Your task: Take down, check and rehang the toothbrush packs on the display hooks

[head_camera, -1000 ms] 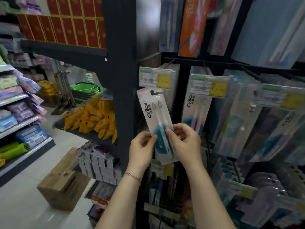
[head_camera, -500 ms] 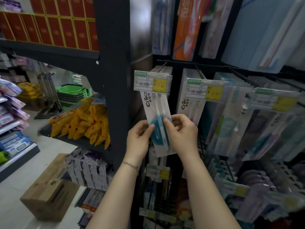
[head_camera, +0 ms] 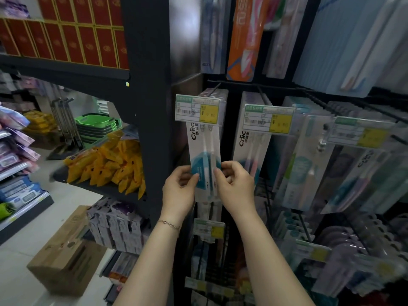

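Note:
A white and teal toothbrush pack (head_camera: 204,151) hangs upright in front of the leftmost display hook (head_camera: 213,90). Its top edge is hidden behind a green and yellow price tag (head_camera: 197,109). My left hand (head_camera: 178,191) pinches the pack's lower left edge. My right hand (head_camera: 235,186) pinches its lower right edge. More packs of the same kind sit behind it on that hook. A second row of similar packs (head_camera: 250,149) hangs on the neighbouring hook to the right.
A black shelf post (head_camera: 148,85) stands just left of the hooks. Yellow bags (head_camera: 110,164) lie on a low shelf, and a cardboard box (head_camera: 66,257) sits on the floor at left. Further packs (head_camera: 309,162) crowd the hooks to the right and below.
Both hands have lifted the pack up and back towards the leftmost hook; its top has slid behind the price tag, and it has gone from tilted to upright.

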{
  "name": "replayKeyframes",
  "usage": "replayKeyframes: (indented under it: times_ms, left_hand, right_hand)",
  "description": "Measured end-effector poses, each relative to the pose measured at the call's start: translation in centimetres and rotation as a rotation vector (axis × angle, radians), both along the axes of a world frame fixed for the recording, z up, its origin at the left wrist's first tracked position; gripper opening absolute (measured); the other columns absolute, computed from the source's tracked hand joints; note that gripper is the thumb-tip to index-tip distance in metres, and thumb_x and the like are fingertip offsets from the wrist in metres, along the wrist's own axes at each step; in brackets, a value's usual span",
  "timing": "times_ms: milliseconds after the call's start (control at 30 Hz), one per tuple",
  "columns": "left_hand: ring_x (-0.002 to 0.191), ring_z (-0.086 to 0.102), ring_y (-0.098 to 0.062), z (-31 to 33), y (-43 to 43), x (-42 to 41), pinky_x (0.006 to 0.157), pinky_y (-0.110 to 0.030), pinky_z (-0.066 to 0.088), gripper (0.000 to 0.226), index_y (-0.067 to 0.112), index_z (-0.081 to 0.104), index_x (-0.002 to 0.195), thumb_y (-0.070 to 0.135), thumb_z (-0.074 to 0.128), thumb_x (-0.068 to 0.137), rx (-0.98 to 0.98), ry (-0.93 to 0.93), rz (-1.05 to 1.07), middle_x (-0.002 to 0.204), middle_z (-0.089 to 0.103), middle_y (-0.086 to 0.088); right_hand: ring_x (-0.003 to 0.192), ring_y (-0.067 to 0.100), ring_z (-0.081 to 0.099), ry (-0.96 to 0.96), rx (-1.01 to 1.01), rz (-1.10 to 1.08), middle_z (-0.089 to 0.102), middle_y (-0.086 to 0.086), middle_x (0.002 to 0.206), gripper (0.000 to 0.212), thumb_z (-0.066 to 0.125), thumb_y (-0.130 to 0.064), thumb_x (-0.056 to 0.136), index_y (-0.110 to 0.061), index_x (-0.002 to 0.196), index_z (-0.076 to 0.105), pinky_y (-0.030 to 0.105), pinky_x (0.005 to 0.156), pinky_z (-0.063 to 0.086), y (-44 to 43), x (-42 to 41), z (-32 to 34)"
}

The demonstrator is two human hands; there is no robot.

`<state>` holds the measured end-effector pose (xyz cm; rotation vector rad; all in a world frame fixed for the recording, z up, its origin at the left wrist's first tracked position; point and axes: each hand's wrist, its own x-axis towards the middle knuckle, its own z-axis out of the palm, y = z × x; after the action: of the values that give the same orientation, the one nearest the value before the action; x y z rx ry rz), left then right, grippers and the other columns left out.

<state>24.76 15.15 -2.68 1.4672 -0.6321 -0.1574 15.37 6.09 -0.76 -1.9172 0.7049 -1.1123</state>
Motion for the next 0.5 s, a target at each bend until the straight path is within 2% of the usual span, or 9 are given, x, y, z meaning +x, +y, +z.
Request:
replayKeyframes:
  times_ms: [100, 233, 367, 433, 500]
  left_hand:
    - [0.089, 0.063, -0.002, -0.7, 0.3, 0.0, 0.079, -0.020, 0.051, 0.015, 0.028, 0.063, 0.098, 0.015, 0.065, 0.090, 0.048, -0.014, 0.005, 0.094, 0.068, 0.009]
    - [0.089, 0.062, -0.002, -2.0, 0.9, 0.1, 0.075, -0.017, 0.048, 0.008, 0.024, 0.066, 0.098, 0.021, 0.064, 0.091, 0.166, -0.051, 0.000, 0.093, 0.068, 0.008]
    - [0.083, 0.060, 0.001, -3.3, 1.8, 0.0, 0.064, -0.007, 0.043, 0.007, 0.023, 0.065, 0.097, 0.026, 0.062, 0.091, 0.309, -0.127, -0.004, 0.089, 0.067, 0.010]
    - [0.080, 0.059, -0.001, -4.1, 2.2, 0.0, 0.064, -0.006, 0.041, 0.007, 0.021, 0.064, 0.097, 0.025, 0.062, 0.092, 0.382, -0.208, 0.013, 0.086, 0.065, 0.008]
    - [0.077, 0.058, -0.002, -4.9, 2.7, -0.1, 0.065, -0.012, 0.043, 0.005, 0.022, 0.061, 0.097, 0.023, 0.060, 0.093, 0.448, -0.282, 0.018, 0.083, 0.063, 0.008]
  right_hand:
    - [0.061, -0.002, 0.054, 0.016, 0.009, -0.004, 0.062, -0.005, 0.080, 0.007, 0.066, -0.024, 0.090, -0.021, 0.095, 0.062, 0.009, 0.056, 0.043, -0.1, -0.4, -0.7]
    - [0.066, -0.001, 0.055, 0.076, -0.007, -0.016, 0.062, -0.007, 0.080, 0.003, 0.065, -0.024, 0.090, -0.023, 0.092, 0.062, 0.007, 0.060, 0.043, -0.4, -1.2, -1.7]
    - [0.079, 0.010, 0.057, 0.249, -0.113, -0.022, 0.061, -0.006, 0.090, 0.010, 0.060, -0.028, 0.092, -0.020, 0.096, 0.065, 0.027, 0.070, 0.049, -0.4, -2.2, -3.3]
    - [0.081, 0.010, 0.053, 0.353, -0.201, -0.040, 0.057, -0.008, 0.091, 0.014, 0.056, -0.030, 0.094, -0.019, 0.099, 0.064, 0.028, 0.069, 0.045, -0.1, -2.9, -4.1]
    - [0.083, 0.012, 0.052, 0.430, -0.244, -0.042, 0.056, -0.006, 0.095, 0.018, 0.052, -0.032, 0.096, -0.020, 0.104, 0.062, 0.029, 0.068, 0.044, 0.1, -3.6, -4.8]
